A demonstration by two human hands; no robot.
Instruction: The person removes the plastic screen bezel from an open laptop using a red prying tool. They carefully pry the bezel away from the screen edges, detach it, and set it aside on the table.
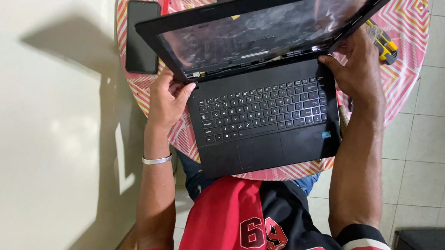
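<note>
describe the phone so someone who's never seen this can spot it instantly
Start at the round table with the pink and orange zigzag cloth, where an open black laptop sits between the left hand and right hand. The phone lies flat at the table's far left edge, just beyond the laptop's screen corner. It is a plain black slab with a dark screen, unlike the yellow tool on the opposite side.

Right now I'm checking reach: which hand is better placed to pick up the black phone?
Left. The left hand grips the laptop corner just below the phone; the right hand is across the laptop.
</note>
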